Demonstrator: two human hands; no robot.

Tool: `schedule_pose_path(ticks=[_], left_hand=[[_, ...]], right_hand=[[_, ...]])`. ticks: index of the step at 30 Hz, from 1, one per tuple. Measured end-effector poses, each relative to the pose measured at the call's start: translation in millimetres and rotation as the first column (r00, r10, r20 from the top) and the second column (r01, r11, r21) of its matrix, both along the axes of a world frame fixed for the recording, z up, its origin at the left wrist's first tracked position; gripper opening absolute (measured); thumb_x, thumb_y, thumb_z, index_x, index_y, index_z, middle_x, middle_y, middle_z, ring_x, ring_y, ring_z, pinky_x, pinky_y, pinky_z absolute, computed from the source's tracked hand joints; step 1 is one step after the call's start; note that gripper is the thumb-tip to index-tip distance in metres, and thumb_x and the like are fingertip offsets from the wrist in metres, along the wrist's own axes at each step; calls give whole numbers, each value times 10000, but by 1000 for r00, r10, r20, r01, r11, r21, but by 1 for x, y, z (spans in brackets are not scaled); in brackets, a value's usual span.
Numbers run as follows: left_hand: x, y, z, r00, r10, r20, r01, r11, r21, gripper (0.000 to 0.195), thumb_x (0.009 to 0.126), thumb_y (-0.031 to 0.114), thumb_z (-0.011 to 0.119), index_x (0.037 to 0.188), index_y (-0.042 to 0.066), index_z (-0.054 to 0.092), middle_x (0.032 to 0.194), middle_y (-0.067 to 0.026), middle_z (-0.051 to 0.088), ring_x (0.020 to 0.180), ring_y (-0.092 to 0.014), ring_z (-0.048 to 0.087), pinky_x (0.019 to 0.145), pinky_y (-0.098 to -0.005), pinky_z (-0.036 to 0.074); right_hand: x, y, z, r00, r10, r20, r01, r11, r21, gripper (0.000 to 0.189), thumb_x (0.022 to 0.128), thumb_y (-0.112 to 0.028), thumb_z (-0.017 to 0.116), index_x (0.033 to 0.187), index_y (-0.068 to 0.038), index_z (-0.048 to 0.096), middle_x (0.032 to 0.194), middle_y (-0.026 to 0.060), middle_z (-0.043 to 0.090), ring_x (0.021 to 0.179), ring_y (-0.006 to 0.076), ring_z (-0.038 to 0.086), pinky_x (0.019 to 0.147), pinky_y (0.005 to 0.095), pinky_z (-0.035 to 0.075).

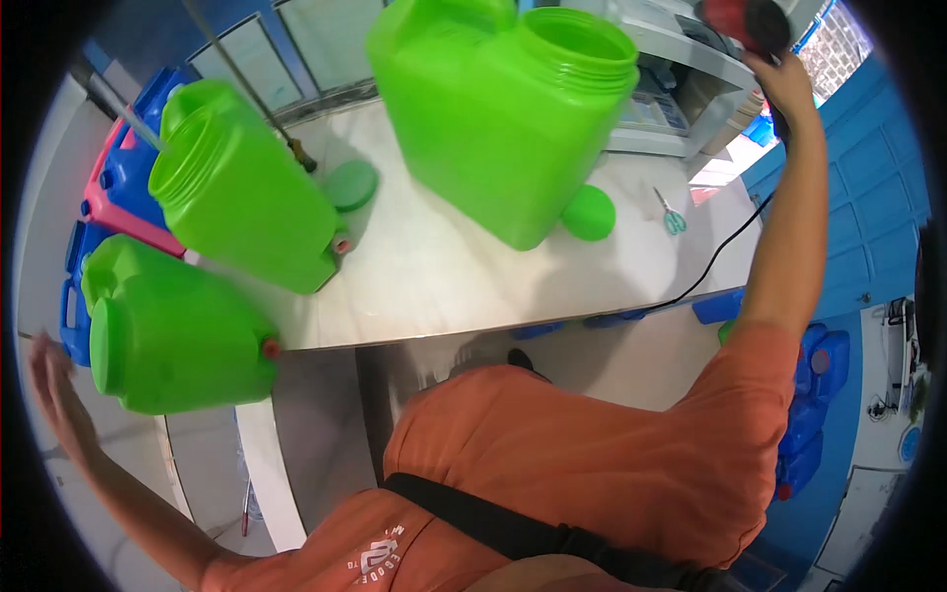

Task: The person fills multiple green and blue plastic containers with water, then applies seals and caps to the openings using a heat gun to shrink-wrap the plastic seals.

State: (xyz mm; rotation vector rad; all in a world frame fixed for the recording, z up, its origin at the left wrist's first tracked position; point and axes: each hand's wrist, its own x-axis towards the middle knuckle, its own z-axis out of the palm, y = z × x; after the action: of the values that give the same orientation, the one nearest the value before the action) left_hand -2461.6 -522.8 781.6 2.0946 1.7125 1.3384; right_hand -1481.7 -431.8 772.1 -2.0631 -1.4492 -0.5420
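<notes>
My right hand (pixel 786 78) is raised at the upper right, closed around a red and black corded hair dryer or heat gun (pixel 747 22); which of the two I cannot tell. At the far left, my left hand (pixel 59 392) is blurred, fingers extended, beside a capped green plastic jerrycan (pixel 185 333) with a red spigot fitting. Behind that stands an uncapped green jerrycan (pixel 237 200) with a hose or pipe at its mouth. A large open-mouthed green jerrycan (pixel 503 111) stands at centre, tilted in the view. One green cap (pixel 590 213) lies beside it, another (pixel 351 185) farther left.
Teal-handled scissors (pixel 672 220) and a black cord (pixel 714 259) lie on the white countertop (pixel 414 296). Blue and pink jerrycans (pixel 133 177) crowd the left side. More blue containers (pixel 814 392) are stacked at right, below a blue door (pixel 873 185). A white shelf unit (pixel 655 142) stands behind.
</notes>
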Motion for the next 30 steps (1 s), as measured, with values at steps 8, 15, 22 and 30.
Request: schedule_pose_path(ticks=[8, 15, 22, 30], left_hand=[[241, -38, -297, 571, 609, 551, 250, 510, -823, 511, 984, 615, 464, 1105, 140, 608, 780, 39, 563, 664, -76, 480, 602, -227, 387], [255, 4, -356, -90, 746, 660, 11, 663, -748, 439, 997, 585, 436, 1094, 195, 610, 1026, -1, 657, 770, -46, 553, 555, -169, 469], [193, 31, -392, -99, 733, 673, -115, 663, -739, 307, 1017, 430, 493, 1092, 148, 588, 1126, -3, 620, 885, -97, 617, 532, -201, 508], [153, 33, -405, 44, 759, 649, -250, 638, -729, 278, 1011, 408, 492, 960, 150, 585, 877, -22, 618, 665, -121, 632, 464, -199, 460]], right_hand=[[-2, 117, -9, 940, 83, 332, -22, 983, -184, 302, 734, -299, 787, 922, -65, 756, 890, 205, 714, 877, 372, 697, 769, 457, 556], [13, 101, -146, 872, 484, -75, -477, 804, -355, 257, 920, -178, 526, 1048, -72, 721, 1084, 232, 686, 996, 426, 653, 857, 450, 527], [110, 203, -282, 997, 81, 6, -62, 808, -586, 241, 891, -121, 590, 1072, -50, 732, 1162, 204, 687, 1103, 367, 661, 932, 485, 520], [98, 194, -288, 999, -26, -32, 14, 937, -350, 236, 922, -191, 582, 1034, -59, 742, 1038, 193, 715, 1005, 350, 695, 902, 477, 547]])
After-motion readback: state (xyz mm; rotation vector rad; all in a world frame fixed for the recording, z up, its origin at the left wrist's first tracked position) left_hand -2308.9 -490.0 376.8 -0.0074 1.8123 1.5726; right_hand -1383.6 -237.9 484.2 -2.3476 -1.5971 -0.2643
